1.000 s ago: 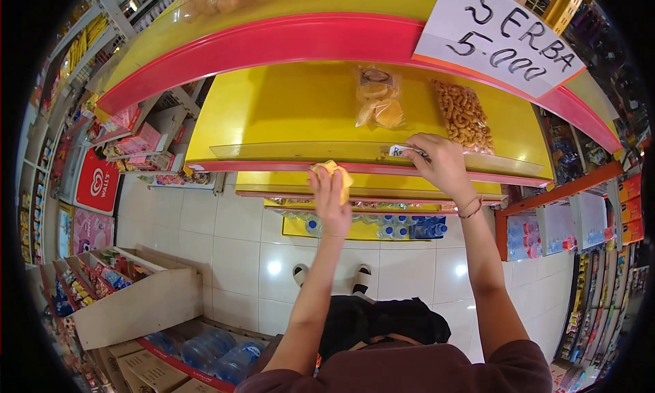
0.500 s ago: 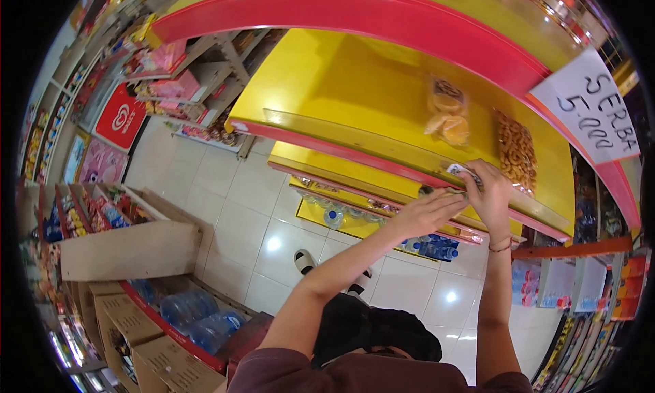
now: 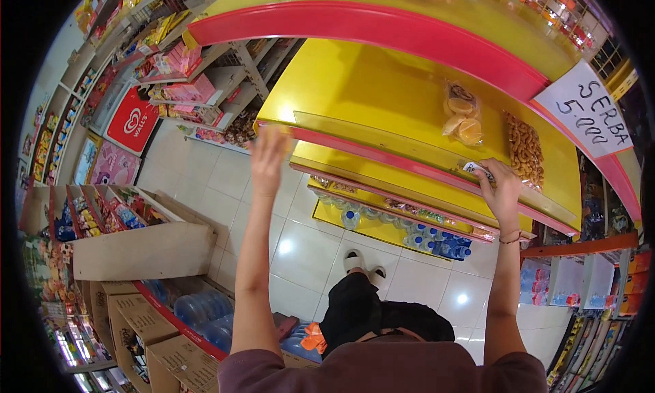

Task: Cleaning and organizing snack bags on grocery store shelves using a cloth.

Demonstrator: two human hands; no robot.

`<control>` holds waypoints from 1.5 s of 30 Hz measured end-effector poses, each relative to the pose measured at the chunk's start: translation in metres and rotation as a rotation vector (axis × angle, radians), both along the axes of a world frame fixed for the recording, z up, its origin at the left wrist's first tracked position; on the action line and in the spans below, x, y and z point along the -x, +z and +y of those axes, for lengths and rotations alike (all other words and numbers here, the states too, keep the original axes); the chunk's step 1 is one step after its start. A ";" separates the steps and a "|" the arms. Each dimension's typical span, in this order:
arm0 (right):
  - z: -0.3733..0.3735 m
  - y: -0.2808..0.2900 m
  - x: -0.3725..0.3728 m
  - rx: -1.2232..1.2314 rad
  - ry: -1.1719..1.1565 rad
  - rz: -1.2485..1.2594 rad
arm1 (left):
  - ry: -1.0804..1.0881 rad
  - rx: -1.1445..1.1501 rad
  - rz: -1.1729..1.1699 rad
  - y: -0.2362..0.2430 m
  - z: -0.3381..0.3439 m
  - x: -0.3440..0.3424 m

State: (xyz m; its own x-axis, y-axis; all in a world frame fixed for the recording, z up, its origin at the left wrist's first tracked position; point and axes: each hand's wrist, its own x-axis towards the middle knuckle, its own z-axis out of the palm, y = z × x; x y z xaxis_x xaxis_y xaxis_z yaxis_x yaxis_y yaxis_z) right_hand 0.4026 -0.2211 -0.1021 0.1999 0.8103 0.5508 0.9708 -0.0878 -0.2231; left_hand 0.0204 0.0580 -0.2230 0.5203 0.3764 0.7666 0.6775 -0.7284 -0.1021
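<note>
My right hand (image 3: 502,192) is closed at the front edge of a yellow shelf (image 3: 348,86). Its fingers pinch a small white piece with dark print (image 3: 477,171), which looks like a label. Behind that hand, on the shelf, lies a clear bag of brown curled snacks (image 3: 525,151). Left of it sits a clear pack of round, orange-yellow pieces (image 3: 463,113). My left hand (image 3: 270,159) is raised at the left end of the shelf's red front edge. Motion smears its fingers, so whether it holds anything cannot be made out.
Lower yellow tiers hold water bottles (image 3: 437,244). A red-edged upper shelf (image 3: 368,21) with a white paper sign (image 3: 585,113) overhangs the work area. Left stand a snack rack (image 3: 143,250), open cardboard boxes (image 3: 170,355) and big water jugs (image 3: 198,311). Pale tiles (image 3: 293,256) cover the floor.
My left hand has swung away from my right hand, leftward to the shelf's far-left end. My right hand stays at the white piece. My feet and the view have shifted a little.
</note>
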 end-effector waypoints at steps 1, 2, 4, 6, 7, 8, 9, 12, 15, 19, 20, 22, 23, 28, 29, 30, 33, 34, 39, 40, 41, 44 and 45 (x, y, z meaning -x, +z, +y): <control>-0.001 0.000 0.000 0.011 -0.007 -0.001 | 0.150 0.038 -0.021 0.006 0.001 0.005; -0.001 0.000 0.000 0.011 -0.024 -0.006 | 0.132 0.039 -0.026 0.007 -0.004 0.002; -0.001 -0.001 -0.001 -0.016 -0.007 -0.008 | 0.025 0.323 -0.335 0.012 -0.020 -0.012; -0.001 0.000 0.000 -0.020 -0.045 -0.022 | -0.003 0.453 -0.606 0.016 -0.036 -0.042; -0.003 0.001 0.004 -0.032 -0.055 -0.022 | 0.000 0.577 -0.865 0.017 -0.043 -0.053; -0.003 0.003 0.007 -0.030 -0.080 -0.038 | 0.015 0.647 -0.961 0.015 -0.047 -0.060; -0.002 0.005 0.011 -0.027 -0.051 -0.022 | -0.014 0.663 -0.969 0.010 -0.048 -0.067; -0.001 0.002 0.008 -0.011 -0.030 -0.015 | 0.040 0.764 -1.301 0.009 -0.050 -0.100; -0.006 0.008 0.006 0.040 -0.031 0.026 | 0.060 0.902 -1.527 0.045 -0.068 -0.127; -0.020 0.018 0.008 -0.008 0.038 -0.033 | 0.030 0.715 -1.640 0.053 -0.084 -0.150; -0.029 0.019 0.003 0.040 0.021 -0.028 | 0.064 0.676 -1.602 0.045 -0.088 -0.153; -0.047 0.023 -0.012 0.035 -0.001 -0.074 | 0.104 0.631 -1.565 0.038 -0.101 -0.163; -0.058 0.024 -0.022 0.033 -0.026 -0.118 | 0.127 0.688 -1.524 0.036 -0.113 -0.172; -0.121 0.035 -0.084 0.046 -0.061 -0.107 | 0.131 0.629 -1.486 0.036 -0.182 -0.236; -0.134 0.037 -0.098 0.058 -0.087 -0.089 | 0.146 0.622 -1.491 0.037 -0.196 -0.249; -0.147 0.034 -0.115 0.028 -0.098 -0.129 | 0.146 0.620 -1.445 0.039 -0.211 -0.260; -0.183 0.034 -0.155 0.041 -0.113 -0.122 | 0.141 0.627 -1.427 0.034 -0.257 -0.297; -0.194 0.032 -0.169 0.030 -0.088 -0.111 | 0.115 0.639 -1.413 0.036 -0.274 -0.313; -0.222 0.013 -0.203 0.006 -0.004 0.140 | 0.029 0.749 -1.414 0.021 -0.343 -0.370; -0.222 0.010 -0.207 -0.008 0.006 0.212 | 0.009 0.743 -1.372 0.021 -0.353 -0.380; -0.223 0.007 -0.208 -0.006 0.007 0.214 | -0.011 0.738 -1.329 0.021 -0.363 -0.388; -0.225 -0.004 -0.209 -0.071 0.018 0.282 | -0.090 0.801 -1.154 0.012 -0.399 -0.405; -0.225 -0.005 -0.208 -0.070 0.015 0.288 | -0.116 0.787 -1.012 0.007 -0.407 -0.411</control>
State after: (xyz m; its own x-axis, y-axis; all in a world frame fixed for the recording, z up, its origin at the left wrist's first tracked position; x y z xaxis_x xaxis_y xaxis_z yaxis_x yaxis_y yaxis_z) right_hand 0.6104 -0.4463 -0.1072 0.3442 0.7767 0.5275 0.8676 -0.0484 -0.4949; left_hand 0.4316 -0.3493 -0.2161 -0.0999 0.8969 0.4308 0.1293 -0.4176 0.8994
